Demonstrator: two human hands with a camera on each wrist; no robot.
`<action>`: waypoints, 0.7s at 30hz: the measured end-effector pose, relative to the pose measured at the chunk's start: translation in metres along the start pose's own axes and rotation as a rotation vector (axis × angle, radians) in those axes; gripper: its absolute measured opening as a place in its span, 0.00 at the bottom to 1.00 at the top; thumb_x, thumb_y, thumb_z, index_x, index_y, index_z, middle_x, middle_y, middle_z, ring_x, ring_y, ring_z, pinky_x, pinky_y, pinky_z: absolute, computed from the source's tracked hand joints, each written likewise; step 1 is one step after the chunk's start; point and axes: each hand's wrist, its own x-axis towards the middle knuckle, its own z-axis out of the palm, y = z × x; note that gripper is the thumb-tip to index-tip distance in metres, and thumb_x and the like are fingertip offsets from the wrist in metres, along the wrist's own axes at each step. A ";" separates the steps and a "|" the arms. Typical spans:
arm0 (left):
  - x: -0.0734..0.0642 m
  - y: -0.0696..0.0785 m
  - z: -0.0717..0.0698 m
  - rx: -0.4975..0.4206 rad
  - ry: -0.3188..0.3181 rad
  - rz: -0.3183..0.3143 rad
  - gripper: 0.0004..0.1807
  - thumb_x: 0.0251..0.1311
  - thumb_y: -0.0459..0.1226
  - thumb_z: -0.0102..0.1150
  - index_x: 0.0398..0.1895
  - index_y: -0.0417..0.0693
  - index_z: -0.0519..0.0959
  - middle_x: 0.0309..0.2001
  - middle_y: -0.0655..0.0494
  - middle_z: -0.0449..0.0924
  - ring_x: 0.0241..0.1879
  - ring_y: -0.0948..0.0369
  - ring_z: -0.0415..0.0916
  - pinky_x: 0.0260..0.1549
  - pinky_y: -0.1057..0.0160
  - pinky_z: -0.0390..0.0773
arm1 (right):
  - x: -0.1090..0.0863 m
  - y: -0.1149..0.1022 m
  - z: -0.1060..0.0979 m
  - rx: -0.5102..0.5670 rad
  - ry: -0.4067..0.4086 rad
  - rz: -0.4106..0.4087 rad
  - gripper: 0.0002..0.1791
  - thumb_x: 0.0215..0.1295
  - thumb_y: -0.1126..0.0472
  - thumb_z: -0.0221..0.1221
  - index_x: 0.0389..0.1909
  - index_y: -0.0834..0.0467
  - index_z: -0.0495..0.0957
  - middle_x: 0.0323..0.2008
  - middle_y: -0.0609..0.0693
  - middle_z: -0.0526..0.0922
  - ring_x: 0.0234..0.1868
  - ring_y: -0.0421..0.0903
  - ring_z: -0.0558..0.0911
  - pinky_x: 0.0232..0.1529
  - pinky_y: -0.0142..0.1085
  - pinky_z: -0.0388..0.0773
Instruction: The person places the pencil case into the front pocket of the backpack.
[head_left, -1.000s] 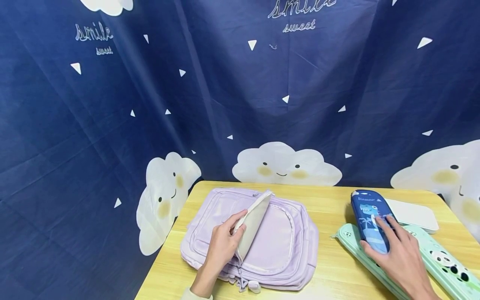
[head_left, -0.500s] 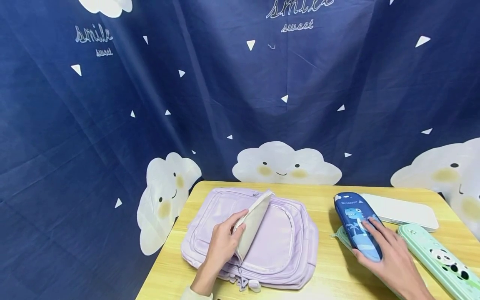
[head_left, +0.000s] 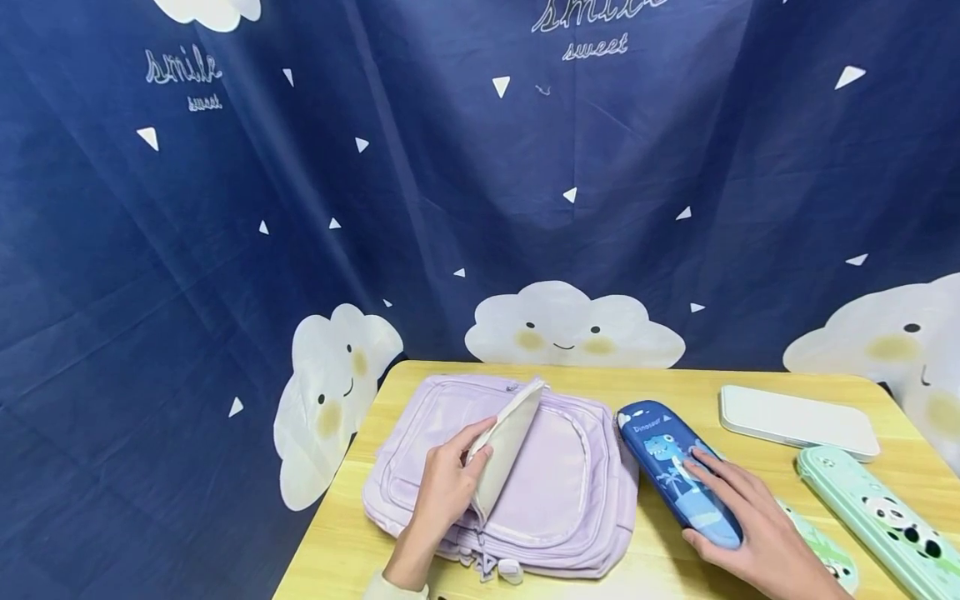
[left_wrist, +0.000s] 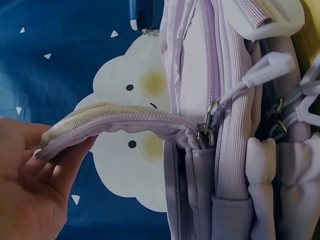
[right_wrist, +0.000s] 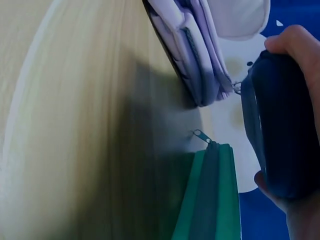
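Where right hand (head_left: 753,525) grips, dinosaur case (head_left: 667,475) part-hidden.

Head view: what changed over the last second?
The dinosaur pencil case, gripped by the right hand, moved left toward the lilac backpack, fully uncovering the white case. Nothing was let go.

Unchanged: the left hand holds the backpack's flap up; backpack, white case and panda case stayed put.

Head view: bright, even light, a faint sheen on the bag (head_left: 543,487). Wrist views: dimmer; at right, soft shadow across the table (right_wrist: 75,95).
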 end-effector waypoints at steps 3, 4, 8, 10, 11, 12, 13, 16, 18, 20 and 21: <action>0.001 0.003 0.000 -0.023 0.009 -0.017 0.25 0.70 0.31 0.70 0.67 0.61 0.87 0.28 0.59 0.84 0.18 0.74 0.64 0.21 0.71 0.73 | -0.001 -0.003 0.003 0.002 0.008 -0.051 0.52 0.51 0.43 0.83 0.79 0.38 0.72 0.79 0.47 0.71 0.72 0.53 0.68 0.79 0.47 0.59; 0.001 0.004 0.000 -0.031 0.014 -0.022 0.25 0.70 0.31 0.70 0.67 0.61 0.87 0.32 0.57 0.88 0.19 0.73 0.67 0.23 0.71 0.75 | -0.001 -0.004 0.004 0.001 0.015 -0.070 0.52 0.50 0.43 0.84 0.79 0.38 0.72 0.78 0.46 0.72 0.73 0.49 0.67 0.80 0.37 0.52; 0.002 0.007 0.000 -0.049 0.030 -0.035 0.24 0.70 0.32 0.70 0.66 0.62 0.87 0.50 0.52 0.93 0.25 0.72 0.76 0.29 0.70 0.81 | -0.002 -0.008 0.008 -0.012 0.032 -0.140 0.55 0.46 0.43 0.85 0.79 0.37 0.73 0.77 0.44 0.74 0.73 0.37 0.64 0.70 0.14 0.41; 0.002 0.008 -0.001 -0.055 0.039 -0.035 0.24 0.70 0.32 0.70 0.66 0.62 0.87 0.55 0.51 0.93 0.29 0.71 0.80 0.32 0.70 0.83 | -0.001 -0.010 0.011 -0.011 0.035 -0.173 0.56 0.44 0.43 0.86 0.79 0.38 0.74 0.76 0.44 0.75 0.73 0.36 0.64 0.68 0.11 0.39; 0.002 0.009 -0.001 -0.058 0.044 -0.033 0.24 0.70 0.32 0.70 0.66 0.62 0.87 0.56 0.51 0.92 0.31 0.70 0.81 0.33 0.69 0.84 | -0.001 -0.011 0.012 -0.007 0.033 -0.189 0.56 0.44 0.43 0.86 0.79 0.39 0.74 0.76 0.45 0.75 0.73 0.36 0.64 0.69 0.11 0.39; 0.003 0.009 -0.001 -0.062 0.048 -0.032 0.24 0.70 0.32 0.70 0.66 0.62 0.87 0.57 0.51 0.92 0.34 0.69 0.83 0.35 0.69 0.85 | -0.001 -0.011 0.013 0.000 0.033 -0.209 0.56 0.43 0.44 0.86 0.78 0.40 0.74 0.76 0.46 0.76 0.73 0.36 0.64 0.71 0.11 0.39; 0.003 0.009 -0.001 -0.064 0.052 -0.029 0.24 0.70 0.31 0.70 0.66 0.62 0.88 0.57 0.51 0.91 0.35 0.68 0.84 0.37 0.68 0.86 | 0.000 -0.012 0.014 0.009 0.034 -0.230 0.56 0.43 0.44 0.86 0.78 0.41 0.75 0.75 0.47 0.76 0.73 0.36 0.65 0.71 0.11 0.40; 0.003 0.011 -0.003 -0.069 0.062 -0.024 0.24 0.69 0.31 0.70 0.65 0.61 0.88 0.59 0.52 0.91 0.39 0.66 0.85 0.39 0.68 0.87 | 0.003 -0.015 0.018 0.016 0.026 -0.287 0.56 0.43 0.44 0.86 0.78 0.42 0.75 0.76 0.47 0.76 0.74 0.38 0.66 0.73 0.12 0.42; 0.004 0.011 -0.003 -0.068 0.067 -0.023 0.24 0.69 0.31 0.70 0.65 0.62 0.88 0.58 0.52 0.91 0.40 0.66 0.85 0.39 0.68 0.87 | 0.005 -0.017 0.019 0.009 0.018 -0.325 0.55 0.43 0.44 0.86 0.78 0.42 0.75 0.76 0.47 0.76 0.74 0.40 0.67 0.74 0.13 0.42; 0.004 0.011 -0.003 -0.064 0.072 -0.024 0.23 0.69 0.31 0.70 0.64 0.62 0.88 0.58 0.53 0.91 0.38 0.67 0.84 0.38 0.69 0.86 | 0.008 -0.021 0.021 -0.004 0.007 -0.357 0.55 0.44 0.43 0.85 0.77 0.42 0.76 0.76 0.45 0.77 0.73 0.43 0.70 0.76 0.14 0.42; 0.004 0.011 -0.004 -0.062 0.073 -0.023 0.23 0.69 0.31 0.71 0.64 0.62 0.89 0.58 0.53 0.91 0.37 0.68 0.83 0.37 0.69 0.85 | 0.009 -0.023 0.021 -0.009 0.001 -0.375 0.54 0.44 0.43 0.85 0.77 0.42 0.75 0.76 0.45 0.77 0.73 0.44 0.70 0.77 0.15 0.42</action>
